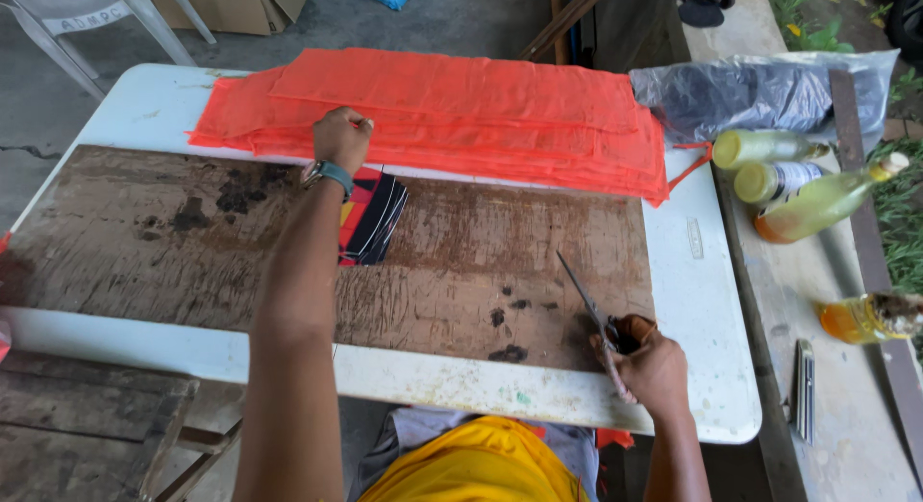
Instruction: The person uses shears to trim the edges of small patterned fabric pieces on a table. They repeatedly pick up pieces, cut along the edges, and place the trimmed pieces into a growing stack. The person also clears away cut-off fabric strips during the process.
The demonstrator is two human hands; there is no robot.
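Observation:
My left hand [341, 138] reaches across the brown wooden board [192, 242] and pinches the near edge of a stack of orange fabric sheets [461, 117] lying at the far side of the white table [697, 300]. A small stack of dark, red and yellow printed pieces [373, 218] lies on the board, partly under my left forearm. My right hand [649, 363] rests at the board's near right corner, closed on the handles of a pair of scissors [585, 295] whose blades point away from me.
Several plastic bottles of yellow liquid [817, 199] lie on a concrete ledge to the right, beside a dark plastic bag [740, 93]. A white plastic chair [87, 16] and a cardboard box [236, 4] stand beyond the table. A wooden bench [87, 425] is at my near left.

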